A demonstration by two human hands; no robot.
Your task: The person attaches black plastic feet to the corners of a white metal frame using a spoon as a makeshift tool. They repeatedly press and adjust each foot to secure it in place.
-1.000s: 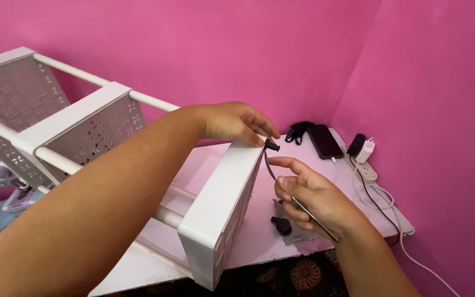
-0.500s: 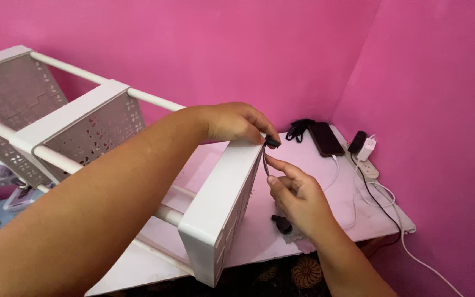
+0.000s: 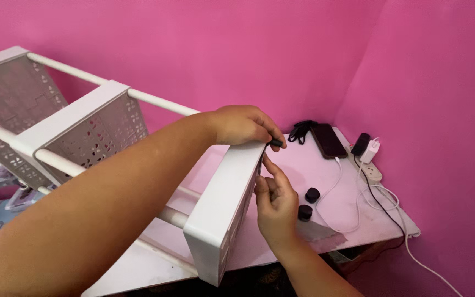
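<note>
On its side across a pale pink table (image 3: 336, 165) in the corner of a bright pink room, a white metal rack with perforated shelf panels and round white tubes (image 3: 83, 132) is lying, its nearest end panel (image 3: 226, 203) pointing toward the camera. The left hand (image 3: 243, 125) is resting over the top corner of that end panel, with thumb and forefinger pinching a small black cap-like piece (image 3: 276, 143) right at the panel's far edge; the other fingers are curling loosely over the panel. The right hand (image 3: 275, 202) is coming up just beside the panel's outer face, fingers half open and pointing upward, the forefinger tip reaching toward the small black piece from below. Whether the right hand is holding anything cannot be told; nothing is showing in its fingers.

Two round black caps (image 3: 309, 203) are lying on the table just to the right of the right hand, one slightly farther back than the other. Farther back, near the wall, a dark phone (image 3: 328, 140) is lying flat with a white cable (image 3: 339, 190) plugged into it, the cable looping forward across the table. A bunched black cord (image 3: 302, 131) is sitting just left of the phone. At the table's right edge a white power strip (image 3: 370, 168) is holding a black adapter and a white charger.
</note>
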